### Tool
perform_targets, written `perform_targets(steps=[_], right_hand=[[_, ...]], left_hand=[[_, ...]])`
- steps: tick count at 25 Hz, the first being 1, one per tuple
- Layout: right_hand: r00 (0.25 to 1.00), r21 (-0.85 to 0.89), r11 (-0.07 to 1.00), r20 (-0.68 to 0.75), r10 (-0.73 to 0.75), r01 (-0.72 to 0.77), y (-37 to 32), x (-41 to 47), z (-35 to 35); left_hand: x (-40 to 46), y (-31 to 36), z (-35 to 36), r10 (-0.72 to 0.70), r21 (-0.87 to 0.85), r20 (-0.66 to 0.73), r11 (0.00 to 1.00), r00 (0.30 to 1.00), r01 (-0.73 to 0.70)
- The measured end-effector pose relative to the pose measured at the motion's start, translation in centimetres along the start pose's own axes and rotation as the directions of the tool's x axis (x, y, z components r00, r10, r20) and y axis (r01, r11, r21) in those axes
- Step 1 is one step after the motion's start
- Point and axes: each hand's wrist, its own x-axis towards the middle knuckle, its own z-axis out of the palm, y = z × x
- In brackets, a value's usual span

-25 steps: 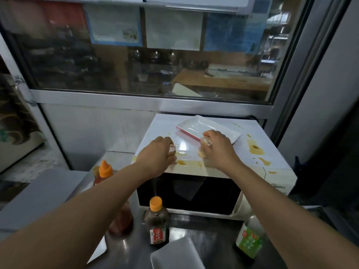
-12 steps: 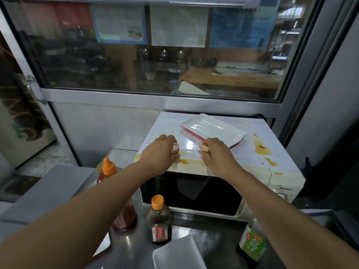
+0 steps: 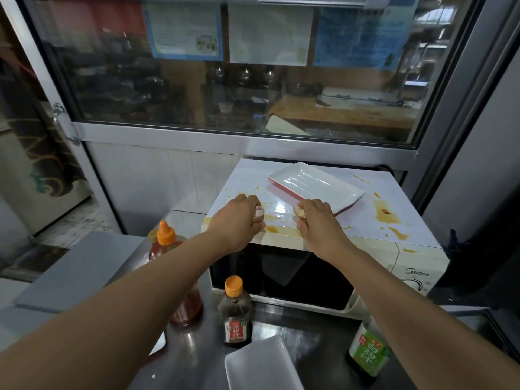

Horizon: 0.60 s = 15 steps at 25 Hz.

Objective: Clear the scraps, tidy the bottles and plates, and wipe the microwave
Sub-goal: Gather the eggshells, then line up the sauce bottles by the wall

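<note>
Above microwave (image 3: pixel 365 220): scrap-clutching hands (image 3: pixel 239 218)

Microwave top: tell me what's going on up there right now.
A person is clearing scraps off the microwave. The left hand pinches a pale scrap, likely eggshell, and the right hand grips another scrap, both near the front edge. A red-and-white plate sits behind the hands. Brown sauce spills are not yet wiped. Three bottles and a white tray stand on the steel counter below.
</note>
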Motion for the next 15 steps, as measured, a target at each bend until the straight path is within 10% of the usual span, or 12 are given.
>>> perform_targets(steps=[15], right_hand=[[0.999, 0.133, 0.991, -0.031, 0.025, -0.021, -0.1, -0.8, -1.3]], left_hand=[[0.1, 0.5, 0.9, 0.019, -0.022, 0.006, 1.0, 1.0, -0.018]])
